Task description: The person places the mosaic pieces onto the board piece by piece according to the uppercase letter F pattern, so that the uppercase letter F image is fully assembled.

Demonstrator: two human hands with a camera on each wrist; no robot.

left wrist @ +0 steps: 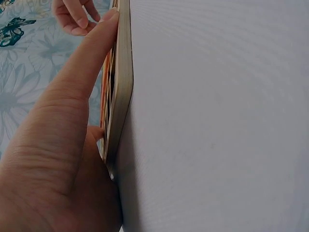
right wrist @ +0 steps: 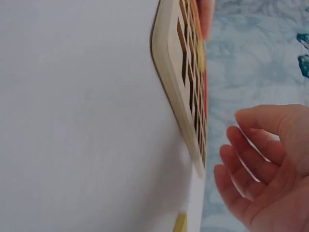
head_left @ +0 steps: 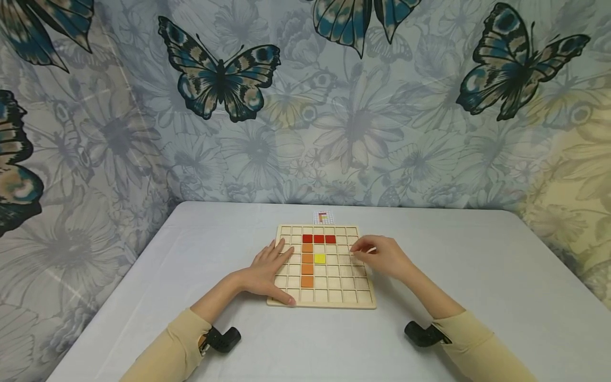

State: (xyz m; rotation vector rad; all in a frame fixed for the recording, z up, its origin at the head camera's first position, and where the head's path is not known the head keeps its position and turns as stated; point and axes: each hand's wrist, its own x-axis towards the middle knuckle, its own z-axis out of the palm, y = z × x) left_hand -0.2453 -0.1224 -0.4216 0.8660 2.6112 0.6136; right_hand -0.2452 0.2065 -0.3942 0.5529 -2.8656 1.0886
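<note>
A wooden grid board (head_left: 334, 297) lies flat on the table. Three red squares (head_left: 319, 239) form a row near its far side, and a column of several orange squares (head_left: 307, 269) runs down from the left one. One yellow square (head_left: 320, 259) sits beside that column. My left hand (head_left: 267, 269) rests on the board's left side, fingers spread, thumb (left wrist: 77, 63) along the near edge. Above the right edge is my right hand (head_left: 382, 255); in the right wrist view its fingers (right wrist: 251, 164) are loosely bent, apart from the thumb, with nothing visible between them.
A small printed card (head_left: 323, 217) with a coloured grid pattern lies just beyond the board. In the right wrist view a yellow piece (right wrist: 180, 222) is on the white table (head_left: 215, 228) to the board's right. A butterfly-patterned cloth (head_left: 305, 132) hangs behind the table.
</note>
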